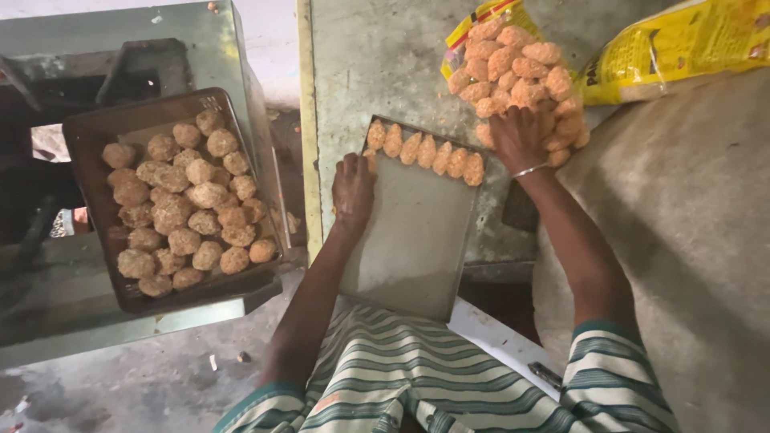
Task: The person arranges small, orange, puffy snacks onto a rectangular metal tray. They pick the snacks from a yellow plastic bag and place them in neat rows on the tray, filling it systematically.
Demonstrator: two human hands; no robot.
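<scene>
The person's striped green-and-white sleeves [449, 385] fill the near edge, above a stained grey concrete floor [120, 385]. On the worn grey table [377, 64] a flat rectangular metal tray [409, 240] overhangs the near edge, mostly bare, with one row of orange breaded oval pieces [425, 151] along its far rim. The left hand [353, 188] rests curled on the tray's left edge; whether it holds anything cannot be told. The right hand [521, 138] spreads wide on a heap of orange breaded pieces [513, 68]. Left, a dark tray of round brown balls [180, 204] sits on a metal stand.

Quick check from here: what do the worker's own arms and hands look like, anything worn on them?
Both hands are bare, no gloves. The right hand has a thin silvery bangle at the wrist; the left hand wears nothing visible. Short striped sleeves, white and grey-green with teal cuffs, end above the elbows.
</scene>
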